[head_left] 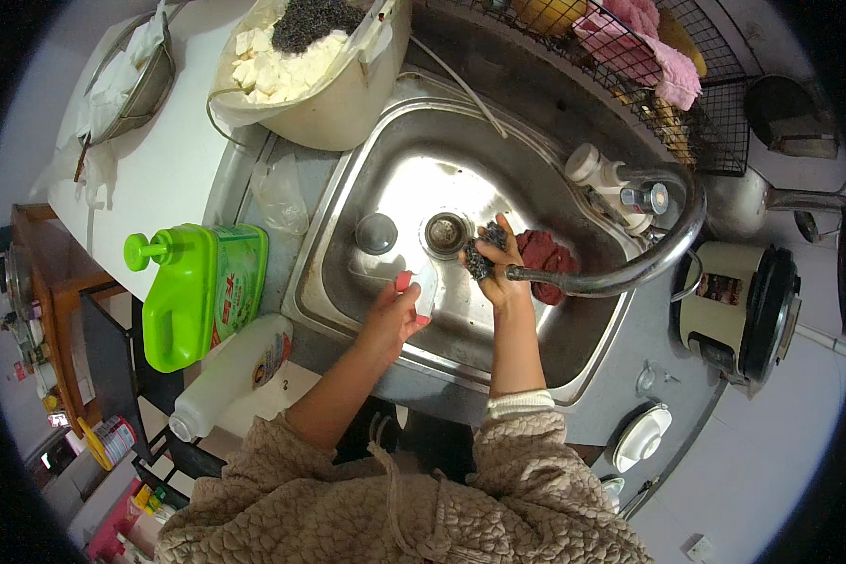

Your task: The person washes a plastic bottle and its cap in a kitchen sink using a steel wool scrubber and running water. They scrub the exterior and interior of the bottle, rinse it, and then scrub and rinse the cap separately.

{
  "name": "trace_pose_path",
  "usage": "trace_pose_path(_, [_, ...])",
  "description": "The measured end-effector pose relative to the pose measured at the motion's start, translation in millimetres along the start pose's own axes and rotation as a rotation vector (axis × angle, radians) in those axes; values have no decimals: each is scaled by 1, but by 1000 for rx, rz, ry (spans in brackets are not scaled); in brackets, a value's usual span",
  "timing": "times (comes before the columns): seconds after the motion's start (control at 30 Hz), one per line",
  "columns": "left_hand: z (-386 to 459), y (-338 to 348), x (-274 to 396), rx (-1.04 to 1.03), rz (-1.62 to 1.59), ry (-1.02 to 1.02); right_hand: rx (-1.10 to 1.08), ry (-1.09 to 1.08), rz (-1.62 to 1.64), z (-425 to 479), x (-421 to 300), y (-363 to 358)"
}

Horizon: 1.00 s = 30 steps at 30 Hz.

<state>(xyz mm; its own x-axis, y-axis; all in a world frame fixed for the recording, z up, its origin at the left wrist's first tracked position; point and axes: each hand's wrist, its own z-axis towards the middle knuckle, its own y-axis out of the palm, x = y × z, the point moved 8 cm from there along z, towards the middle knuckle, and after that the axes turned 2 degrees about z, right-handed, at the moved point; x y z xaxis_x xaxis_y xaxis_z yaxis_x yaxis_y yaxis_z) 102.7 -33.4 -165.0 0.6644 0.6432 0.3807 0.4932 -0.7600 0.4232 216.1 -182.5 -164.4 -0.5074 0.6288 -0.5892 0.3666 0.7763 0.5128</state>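
My left hand (388,317) grips a small white piece with red ends (426,287) over the near part of the stainless steel sink (409,176). I cannot tell exactly what this piece is. Dark grey steel wool (479,265) lies in my right hand (511,278), the fingers curled around it. The tip of the curved metal faucet (627,280) reaches over that palm; whether water runs is not clear. Between and beyond both hands is the round drain (446,235). A dark red cloth (551,257) lies in the basin right of my right hand. A round, clear cap-like piece (376,233) rests left of the drain.
A green detergent jug (190,296) and a translucent bottle (233,377) lie left of the sink. Behind stands a beige bucket (324,116) of pale chunks and dark material. At right are a cooker (722,310), a white lid-like dish (641,437) and a wire basket (722,127).
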Motion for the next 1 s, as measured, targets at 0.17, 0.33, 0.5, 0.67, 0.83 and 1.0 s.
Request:
trace_pose_path(0.17, [0, 2, -3, -66, -13, -8, -79, 74, -200, -8, 10, 30])
trace_pose_path(0.33, [-2, 11, -1, -82, -26, -8, 77, -6, -358, -17, 4, -4])
trace_pose_path(0.5, [-1, 16, 1, -78, -30, 37, -35, -249, -843, -47, -25, 21])
trace_pose_path(0.67, [4, 32, 2, -133, -62, 84, -270, -466, -1131, -109, -16, 48])
trace_pose_path(0.83, [1, 39, -5, -193, 175, 108, -165, -437, -1147, -78, -29, 30])
trace_pose_path(1.0, [-6, 47, 8, -125, 171, 199, -101, -507, -1062, -87, -47, 17])
